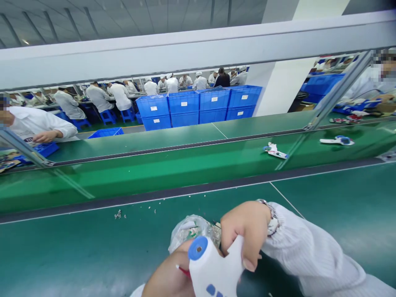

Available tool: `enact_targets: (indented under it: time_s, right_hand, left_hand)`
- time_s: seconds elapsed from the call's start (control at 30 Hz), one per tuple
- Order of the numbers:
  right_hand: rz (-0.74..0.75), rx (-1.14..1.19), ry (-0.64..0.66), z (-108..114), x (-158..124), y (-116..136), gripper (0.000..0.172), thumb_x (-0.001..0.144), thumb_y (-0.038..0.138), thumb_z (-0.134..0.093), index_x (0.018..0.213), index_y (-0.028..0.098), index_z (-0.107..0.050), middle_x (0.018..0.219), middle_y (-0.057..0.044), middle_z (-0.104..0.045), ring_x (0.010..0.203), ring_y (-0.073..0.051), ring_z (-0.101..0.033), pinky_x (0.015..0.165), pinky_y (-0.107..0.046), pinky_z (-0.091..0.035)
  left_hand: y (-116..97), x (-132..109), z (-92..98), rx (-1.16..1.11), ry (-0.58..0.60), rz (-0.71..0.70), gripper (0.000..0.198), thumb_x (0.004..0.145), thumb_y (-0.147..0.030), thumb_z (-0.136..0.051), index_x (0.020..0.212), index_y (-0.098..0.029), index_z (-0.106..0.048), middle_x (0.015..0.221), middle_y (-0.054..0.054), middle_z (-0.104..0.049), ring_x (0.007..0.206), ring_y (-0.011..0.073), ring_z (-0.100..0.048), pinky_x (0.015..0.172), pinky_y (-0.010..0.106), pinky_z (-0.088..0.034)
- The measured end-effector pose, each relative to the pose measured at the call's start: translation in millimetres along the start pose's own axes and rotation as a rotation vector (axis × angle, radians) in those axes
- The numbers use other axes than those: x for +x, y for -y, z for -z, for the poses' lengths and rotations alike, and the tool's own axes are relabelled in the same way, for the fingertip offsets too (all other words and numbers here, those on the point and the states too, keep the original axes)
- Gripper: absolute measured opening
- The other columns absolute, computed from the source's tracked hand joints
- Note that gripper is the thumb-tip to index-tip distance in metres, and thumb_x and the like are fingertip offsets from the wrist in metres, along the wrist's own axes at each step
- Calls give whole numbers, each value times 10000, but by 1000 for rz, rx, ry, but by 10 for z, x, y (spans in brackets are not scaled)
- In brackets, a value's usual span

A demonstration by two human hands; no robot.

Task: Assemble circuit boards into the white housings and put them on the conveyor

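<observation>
White plastic handheld thermometer (213,268) is gripped by clenched fingers (249,262) of the right hand (244,229), the left hand's (167,280) fingers being hidden, while two similar units (275,151) are already laid on a far green conveyor belt (185,173).

Both hands in view, low centre, close together. Right hand (244,231) on top, wrist bent, fingers (250,262) curled downward and closed. Metal wristband (268,212) on that wrist, white ribbed sleeve (312,255) covering the forearm, which comes in from lower right. Left hand (167,278) lower, left of the right hand, its fingers hidden from view, forearm cut off by the bottom frame edge.
</observation>
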State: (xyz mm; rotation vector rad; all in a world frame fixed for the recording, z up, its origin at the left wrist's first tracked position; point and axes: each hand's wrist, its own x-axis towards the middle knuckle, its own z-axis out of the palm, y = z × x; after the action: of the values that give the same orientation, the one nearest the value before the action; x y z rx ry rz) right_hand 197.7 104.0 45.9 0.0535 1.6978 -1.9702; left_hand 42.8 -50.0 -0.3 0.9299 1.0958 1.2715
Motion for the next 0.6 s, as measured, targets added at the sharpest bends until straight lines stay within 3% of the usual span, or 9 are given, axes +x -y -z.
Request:
enact_targets:
  time_s: [0.1,0.2,0.27,0.33,0.43,0.53,0.6]
  right_hand:
    - [94,223,99,-28,310,-391,532,509,530,-841,709,73,-657,676,-78,-664,537,-153,-621,474,-237,-526]
    - [188,346,-3,-253,759,-726,842,191,854,-674,595,124,-559,466,-41,-565,364,-163,-539,340,-267,-453]
    - [249,419,-113,-455,978,-827,920,228,1001,-425,583,156,-503,410,4,-479,299,-98,-430,292,-212,-356]
    - [311,395,-320,-612,1043,-802,930,461,1013,-253,635,145,-534,441,5,-469,330,-82,-409,326,-193,-344]
    - [377,222,-759,-682,879,-571,670,776,775,-421,804,135,-615,654,-41,-587,595,-137,-545,586,-247,-472]
    - [460,17,-1206,-666,637,-247,313,813,483,-604,869,175,-614,829,-47,-605,790,-178,-552,735,-290,-457]
    - [573,-181,-1371,-694,549,-48,185,814,362,-610,893,195,-628,847,-50,-608,796,-184,-554,725,-294,-454]
  left_hand:
    - [-120,-36,58,-221,48,92,444,733,-597,-673,833,-178,-782,665,96,-744,577,261,-722,506,353,-587]
    - [-233,-76,115,-524,-96,51,276,710,-453,-768,912,-265,-769,765,19,-759,666,146,-715,651,222,-569]
    - [-274,-106,133,-626,-209,-17,273,674,-352,-825,923,-259,-763,799,12,-759,660,123,-709,652,182,-557]
    - [-274,-132,148,-547,-284,-134,311,639,-366,-851,911,-245,-761,797,25,-761,638,130,-712,607,172,-559]
    - [-215,-162,191,-327,-331,-293,351,607,-389,-867,896,-226,-753,764,40,-757,626,144,-710,560,166,-553]
    - [-154,-195,234,-242,-361,-368,377,579,-328,-890,914,-239,-742,750,38,-758,622,159,-703,571,195,-560]
    - [-148,-226,229,-195,-372,-413,394,572,-316,-894,929,-259,-737,743,26,-757,612,159,-697,568,200,-559]
